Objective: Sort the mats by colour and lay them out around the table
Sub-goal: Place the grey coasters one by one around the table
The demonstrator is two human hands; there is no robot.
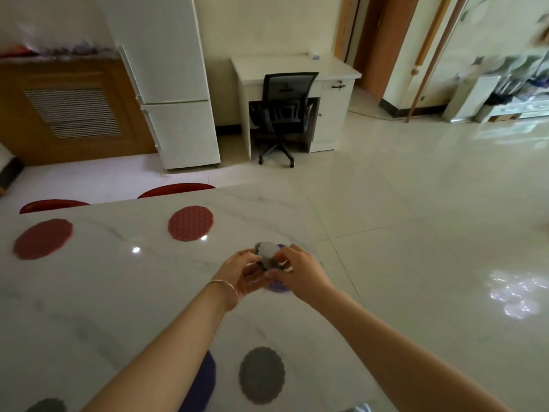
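Grey scalloped round mats, a small stack, are grasped between our left hand and right hand, arms extended over the white marble table, above a purple mat.

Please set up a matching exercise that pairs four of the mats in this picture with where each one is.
Things:
1. red honeycomb-patterned round mat
2. grey scalloped oval mat
3. small stack of grey scalloped mats
4. purple round mat

Places:
A. held between both hands
B. on the table, mostly hidden under the hands
C. near the table's far edge
D. lying flat near the table's near edge

Pairs: 1-C, 2-D, 3-A, 4-B
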